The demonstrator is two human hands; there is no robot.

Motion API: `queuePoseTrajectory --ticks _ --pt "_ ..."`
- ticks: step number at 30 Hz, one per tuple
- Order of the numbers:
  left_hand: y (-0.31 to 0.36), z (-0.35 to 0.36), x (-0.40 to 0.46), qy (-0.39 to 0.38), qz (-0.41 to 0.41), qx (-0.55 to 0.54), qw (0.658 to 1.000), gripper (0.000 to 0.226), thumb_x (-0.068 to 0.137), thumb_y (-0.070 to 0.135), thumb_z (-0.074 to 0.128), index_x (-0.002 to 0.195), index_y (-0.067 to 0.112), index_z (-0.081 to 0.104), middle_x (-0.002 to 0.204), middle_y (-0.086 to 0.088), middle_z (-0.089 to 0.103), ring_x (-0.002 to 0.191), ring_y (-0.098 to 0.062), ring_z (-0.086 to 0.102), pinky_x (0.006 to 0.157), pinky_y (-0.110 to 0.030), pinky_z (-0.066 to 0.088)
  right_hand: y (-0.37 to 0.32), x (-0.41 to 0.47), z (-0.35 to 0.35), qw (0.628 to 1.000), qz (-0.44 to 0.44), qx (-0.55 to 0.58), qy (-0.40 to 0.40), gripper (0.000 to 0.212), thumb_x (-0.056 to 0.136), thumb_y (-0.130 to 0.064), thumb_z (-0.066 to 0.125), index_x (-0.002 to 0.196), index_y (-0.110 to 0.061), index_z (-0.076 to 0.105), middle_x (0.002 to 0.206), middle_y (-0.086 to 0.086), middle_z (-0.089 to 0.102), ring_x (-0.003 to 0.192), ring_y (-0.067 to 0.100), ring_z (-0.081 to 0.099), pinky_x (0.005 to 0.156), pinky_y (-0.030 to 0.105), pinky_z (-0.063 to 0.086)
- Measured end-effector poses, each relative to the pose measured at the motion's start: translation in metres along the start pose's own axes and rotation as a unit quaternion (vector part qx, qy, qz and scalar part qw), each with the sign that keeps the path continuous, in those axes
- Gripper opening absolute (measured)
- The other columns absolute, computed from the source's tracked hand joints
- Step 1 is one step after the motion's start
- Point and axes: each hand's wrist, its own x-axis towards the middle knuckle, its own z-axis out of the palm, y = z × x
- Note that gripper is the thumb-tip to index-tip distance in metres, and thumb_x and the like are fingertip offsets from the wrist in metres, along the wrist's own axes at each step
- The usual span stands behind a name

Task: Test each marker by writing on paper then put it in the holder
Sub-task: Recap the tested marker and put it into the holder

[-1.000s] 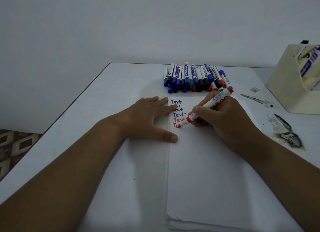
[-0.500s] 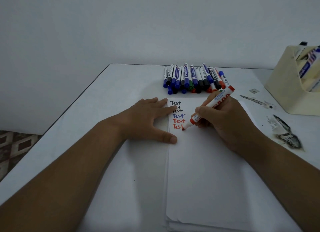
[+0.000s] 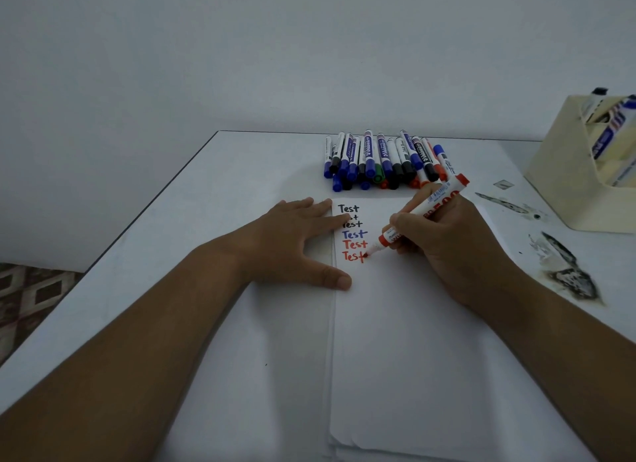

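My right hand (image 3: 444, 241) grips a red marker (image 3: 421, 215), uncapped, its tip touching the white paper (image 3: 413, 341) at the end of the lowest red "Test". Above it stand several more "Test" lines in black, blue and red. My left hand (image 3: 296, 241) lies flat with spread fingers on the paper's left edge, next to the writing. A pile of capped markers (image 3: 382, 162) in blue, black, green and red lies beyond the paper. The cream holder (image 3: 568, 186) stands at the far right with several markers in it.
The white table (image 3: 206, 237) has dark scuffed stains (image 3: 564, 268) to the right of the paper, between it and the holder. Its left edge drops to a patterned floor (image 3: 31, 289). A plain wall rises behind.
The right hand has written on with the red marker, finishing the second red "Test" from "Tes" to the crossed "t". The left hand has stayed put.
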Motion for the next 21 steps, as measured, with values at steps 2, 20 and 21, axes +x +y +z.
queuePoseTrajectory --ticks 2,20,21 --pt "0.0007 -0.0003 -0.0014 0.008 0.000 -0.023 1.000 0.107 0.060 0.086 0.054 0.154 0.049 0.017 0.165 0.017 0.005 0.151 -0.004 -0.001 0.124 -0.034 0.000 0.0004 0.0004 -0.0014 0.999 0.002 0.045 -0.010 0.009 0.093 -0.013 0.067 0.085 -0.009 0.065 0.076 0.010 0.074 0.066 0.022 0.070 0.069 0.032 0.060" --pt "-0.0042 0.0015 -0.0025 0.299 -0.025 -0.249 0.921 0.061 0.078 -0.012 0.054 0.118 0.033 0.058 0.103 0.009 0.051 0.074 -0.005 0.046 0.069 -0.012 0.042 -0.0008 0.0029 -0.0077 0.967 0.016 0.253 -0.016 0.008 0.094 -0.007 0.063 0.087 -0.008 0.065 0.078 0.013 0.073 0.070 0.024 0.071 0.062 0.028 0.060" --pt "-0.0030 0.0019 -0.0023 0.302 -0.034 -0.247 0.920 0.062 0.079 -0.014 0.051 0.117 0.034 0.055 0.105 0.011 0.050 0.077 -0.003 0.046 0.071 -0.010 0.043 -0.0012 0.0025 -0.0077 0.967 0.016 0.255 -0.017 0.007 0.094 -0.007 0.063 0.087 -0.008 0.065 0.078 0.013 0.073 0.070 0.024 0.071 0.061 0.027 0.060"
